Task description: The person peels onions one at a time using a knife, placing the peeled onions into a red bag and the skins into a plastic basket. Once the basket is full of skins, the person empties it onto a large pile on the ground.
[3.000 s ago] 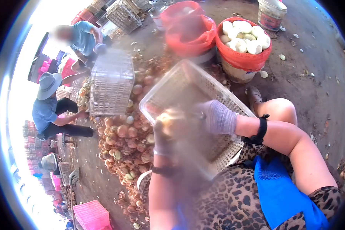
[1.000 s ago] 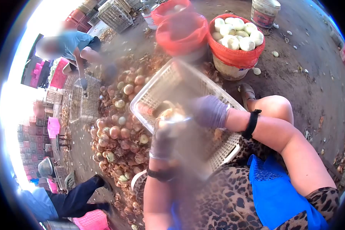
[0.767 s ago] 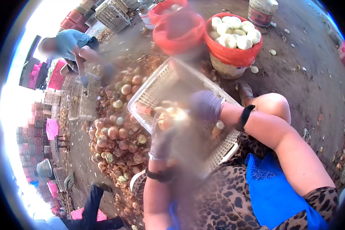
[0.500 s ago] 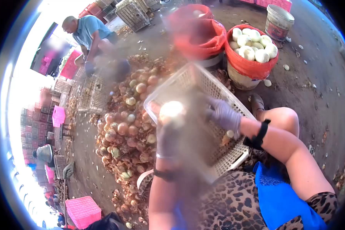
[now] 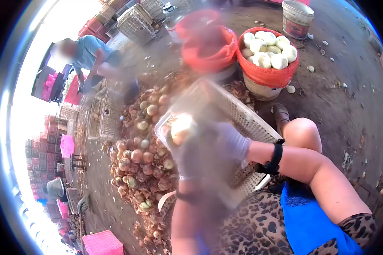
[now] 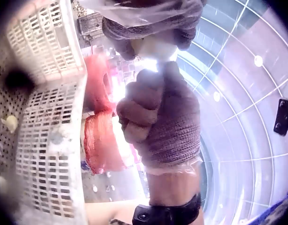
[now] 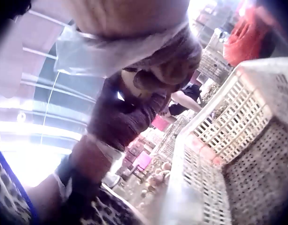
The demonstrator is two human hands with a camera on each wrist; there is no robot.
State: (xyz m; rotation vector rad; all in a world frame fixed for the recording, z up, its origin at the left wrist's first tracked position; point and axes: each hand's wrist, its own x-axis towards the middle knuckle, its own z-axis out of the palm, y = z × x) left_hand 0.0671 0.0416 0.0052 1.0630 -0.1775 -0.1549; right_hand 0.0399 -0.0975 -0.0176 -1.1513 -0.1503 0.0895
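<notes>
A pale, partly peeled onion (image 5: 181,129) is held by my gloved left hand (image 5: 189,157) above the near-left part of a white plastic crate (image 5: 249,108). My gloved right hand (image 5: 230,140) is close beside it, blurred in the head view. In the left wrist view my right hand (image 6: 167,108) is a curled fist, its thumb toward the onion (image 6: 158,49). A bright sliver like a small knife's blade shows between the hands; any handle is hidden in the fist. The right wrist view shows my left hand (image 7: 120,119) curled below the onion (image 7: 130,82).
A heap of brown-skinned onions (image 5: 136,157) lies left of the crate. Beyond it stand a red-lined bucket (image 5: 268,80) of peeled white onions and red-bagged buckets (image 5: 208,53). A person (image 5: 89,55) bends over an open crate (image 5: 104,114). A pink crate (image 5: 102,244) stands front left.
Half a second ago my right hand was farther right, apart from the onion; now it is beside it. A second person has walked out of view at lower left.
</notes>
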